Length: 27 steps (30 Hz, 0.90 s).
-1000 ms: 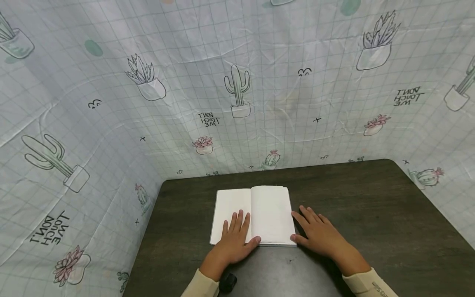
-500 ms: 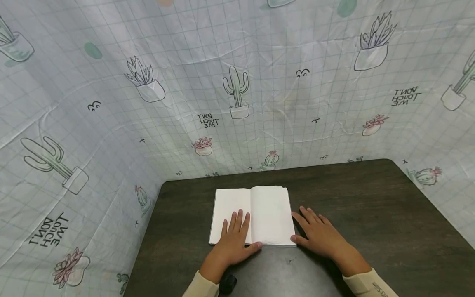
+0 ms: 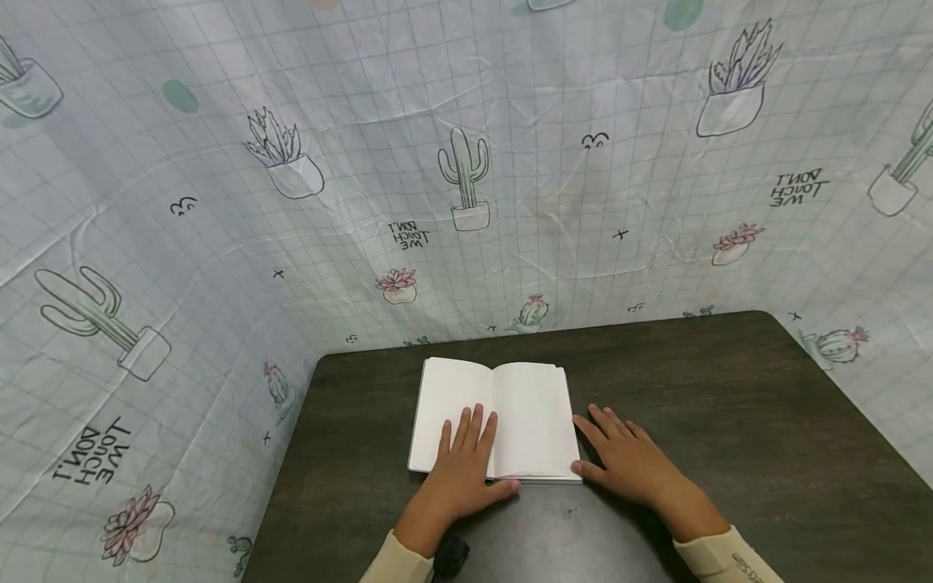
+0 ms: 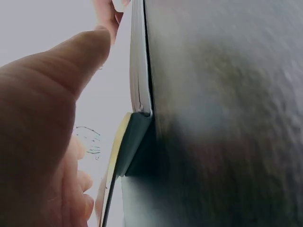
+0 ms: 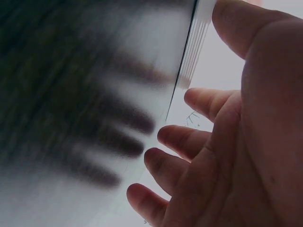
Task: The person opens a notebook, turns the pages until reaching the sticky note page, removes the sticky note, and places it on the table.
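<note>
A notebook with blank white pages lies spread on the dark table. Across the lower part of its left page rests my left hand, fingers straight, thumb stretched along the bottom edge past the fold. In the left wrist view the notebook's page block shows edge-on, and its left side slants at an angle from the spine. My right hand lies on the table at the notebook's right side, fingers extended, index fingertip and thumb tip right at the edge. The right wrist view shows the thumb beside the stacked pages.
The dark wooden table extends to both sides of the notebook. A white grid-patterned curtain with cactus drawings hangs behind the table and along its sides. A small black device sits by the left wrist.
My left hand has shifted slightly up and to the right over the left page. That page's top edge now bows upward where it lay flat. The right hand stays in place.
</note>
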### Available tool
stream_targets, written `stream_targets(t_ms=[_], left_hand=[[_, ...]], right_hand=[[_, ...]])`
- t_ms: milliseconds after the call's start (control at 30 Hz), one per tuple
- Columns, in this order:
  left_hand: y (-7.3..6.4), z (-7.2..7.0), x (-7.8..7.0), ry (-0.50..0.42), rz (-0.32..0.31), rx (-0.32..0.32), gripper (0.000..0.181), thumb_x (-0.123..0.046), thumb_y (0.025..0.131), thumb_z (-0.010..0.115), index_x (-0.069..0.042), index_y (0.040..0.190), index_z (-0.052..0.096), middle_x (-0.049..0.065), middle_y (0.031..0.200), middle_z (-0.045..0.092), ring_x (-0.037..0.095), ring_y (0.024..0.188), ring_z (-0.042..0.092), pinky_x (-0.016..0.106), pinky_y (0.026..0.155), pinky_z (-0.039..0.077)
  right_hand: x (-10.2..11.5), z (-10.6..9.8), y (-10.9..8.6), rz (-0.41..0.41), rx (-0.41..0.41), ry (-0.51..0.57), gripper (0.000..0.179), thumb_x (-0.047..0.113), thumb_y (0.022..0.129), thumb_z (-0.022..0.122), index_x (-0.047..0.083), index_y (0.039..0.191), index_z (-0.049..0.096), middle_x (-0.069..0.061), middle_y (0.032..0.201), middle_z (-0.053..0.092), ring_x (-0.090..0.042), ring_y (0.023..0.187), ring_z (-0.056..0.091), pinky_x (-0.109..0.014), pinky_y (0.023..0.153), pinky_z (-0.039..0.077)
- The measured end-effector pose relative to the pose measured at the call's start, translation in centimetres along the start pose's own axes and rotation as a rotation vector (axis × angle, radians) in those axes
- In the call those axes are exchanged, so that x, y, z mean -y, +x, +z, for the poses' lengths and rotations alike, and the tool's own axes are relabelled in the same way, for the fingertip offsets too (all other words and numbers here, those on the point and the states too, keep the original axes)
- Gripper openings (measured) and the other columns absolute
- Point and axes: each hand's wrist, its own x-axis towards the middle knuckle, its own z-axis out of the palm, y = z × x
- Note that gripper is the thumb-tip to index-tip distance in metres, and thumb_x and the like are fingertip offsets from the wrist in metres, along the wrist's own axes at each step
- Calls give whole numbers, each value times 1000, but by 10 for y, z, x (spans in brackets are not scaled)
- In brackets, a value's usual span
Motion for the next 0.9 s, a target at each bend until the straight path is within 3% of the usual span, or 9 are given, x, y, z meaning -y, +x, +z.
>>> stream_targets(t_ms=[333,900], left_hand=[[3,2,-7,54,13,-16,118,-77,93,67,-17,176,10,12,183,3,31,169,0,63,132,6],[7,6,-8,109,6,-59,117,-74,93,70,-15,176,12,13,182,7,31,169,6,64,132,11]], right_hand=[[-1,2,0,3,3,0,86,67,104,59,11,166,43,-26,171,37,-51,156,35,-75,117,33],[-2,5,1,8,1,-10,87,69,103,58,12,166,43,-25,171,37,-51,157,35,-75,117,33]])
